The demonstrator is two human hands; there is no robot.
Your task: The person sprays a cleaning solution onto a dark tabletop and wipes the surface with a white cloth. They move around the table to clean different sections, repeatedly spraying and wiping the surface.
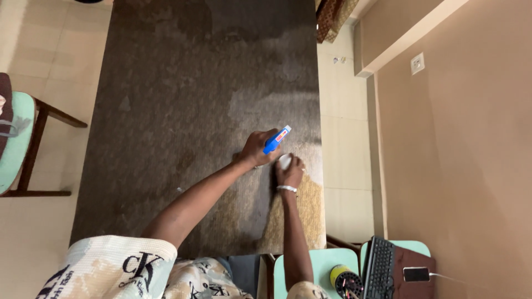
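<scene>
My left hand (256, 148) is closed around a blue spray bottle (276, 139) with a white tip, held low over a large brown carpet (183, 105). Just to its right, my right hand (290, 173) presses a small white object (284, 161), perhaps a cloth or sponge, onto the carpet. A silver bracelet sits on my right wrist. The carpet looks darker and patchy around both hands, with a lighter yellowish patch (307, 210) below my right hand.
A wooden chair with a green seat (16, 141) stands at the left on the tiled floor. At the bottom right a green desk (327, 266) holds a black keyboard (379, 269), a phone (416, 274) on a cable and a pen holder (346, 281). A beige wall (460, 155) runs along the right.
</scene>
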